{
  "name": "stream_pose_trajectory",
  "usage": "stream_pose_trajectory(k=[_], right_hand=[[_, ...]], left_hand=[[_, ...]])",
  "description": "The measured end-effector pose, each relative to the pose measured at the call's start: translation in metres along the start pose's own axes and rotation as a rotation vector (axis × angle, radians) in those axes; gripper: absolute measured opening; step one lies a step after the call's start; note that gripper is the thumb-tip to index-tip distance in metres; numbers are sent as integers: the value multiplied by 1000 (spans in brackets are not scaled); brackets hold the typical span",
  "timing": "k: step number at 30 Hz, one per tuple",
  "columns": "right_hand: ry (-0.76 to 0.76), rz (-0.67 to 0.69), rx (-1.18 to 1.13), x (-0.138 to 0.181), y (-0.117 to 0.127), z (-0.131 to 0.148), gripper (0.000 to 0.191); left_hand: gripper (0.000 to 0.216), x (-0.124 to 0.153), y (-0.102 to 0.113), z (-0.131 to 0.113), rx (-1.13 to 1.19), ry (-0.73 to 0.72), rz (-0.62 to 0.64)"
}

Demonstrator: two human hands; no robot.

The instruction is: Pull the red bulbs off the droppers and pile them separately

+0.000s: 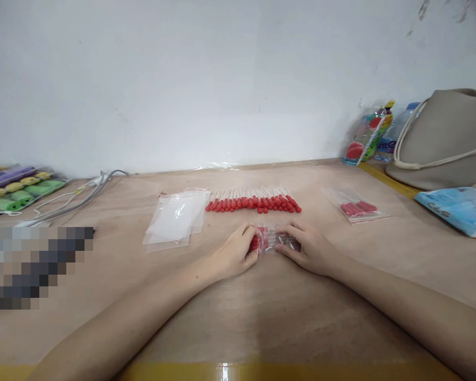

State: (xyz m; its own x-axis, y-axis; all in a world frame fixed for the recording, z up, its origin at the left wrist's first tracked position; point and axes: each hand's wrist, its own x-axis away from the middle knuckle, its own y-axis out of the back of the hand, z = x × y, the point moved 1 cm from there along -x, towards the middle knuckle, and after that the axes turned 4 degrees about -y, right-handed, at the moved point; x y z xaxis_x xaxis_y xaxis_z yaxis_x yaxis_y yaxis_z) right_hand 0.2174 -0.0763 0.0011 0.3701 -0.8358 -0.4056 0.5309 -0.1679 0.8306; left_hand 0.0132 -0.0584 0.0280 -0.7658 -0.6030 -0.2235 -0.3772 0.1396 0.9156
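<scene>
My left hand [238, 251] and my right hand [311, 248] grip opposite ends of a clear plastic bag [272, 242] above the table's middle. Inside the bag are red-tipped sticks, their red ends toward my left fingers, which partly cover them. Just beyond my hands lies a row of pale sticks with red tips [254, 203], resembling large matchsticks, tips facing me. To the left of that row, flat clear bags [176, 217] overlap in a pile. Off to the right rests another clear bag [359, 208] with several red-tipped sticks in it.
Packaged green, yellow and purple items [19, 188] and grey cables [91, 189] lie at the left, near a blurred-out patch. Drink bottles [367, 132], a beige bag [444, 137] and a blue packet [456, 210] stand or lie at the right. A white wall [222, 84] closes off the back.
</scene>
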Motion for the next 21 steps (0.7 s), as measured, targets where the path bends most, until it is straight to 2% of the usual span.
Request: stream_pose_trajectory(k=[4,10,13,21], right_hand=[[11,-12,-17,0,1,0,23],[9,-1,-39,0,1,-1,24],[0,9,-51,0,1,-2,24],[-3,37,-90,0,1,-5,29]], left_hand=[[13,2,-2,-1,-18,-15,-11],[13,4,-1,5,123,-124,-72],[9,4,3,8,141,-150,-35],[8,2,11,5,41,-59,49]])
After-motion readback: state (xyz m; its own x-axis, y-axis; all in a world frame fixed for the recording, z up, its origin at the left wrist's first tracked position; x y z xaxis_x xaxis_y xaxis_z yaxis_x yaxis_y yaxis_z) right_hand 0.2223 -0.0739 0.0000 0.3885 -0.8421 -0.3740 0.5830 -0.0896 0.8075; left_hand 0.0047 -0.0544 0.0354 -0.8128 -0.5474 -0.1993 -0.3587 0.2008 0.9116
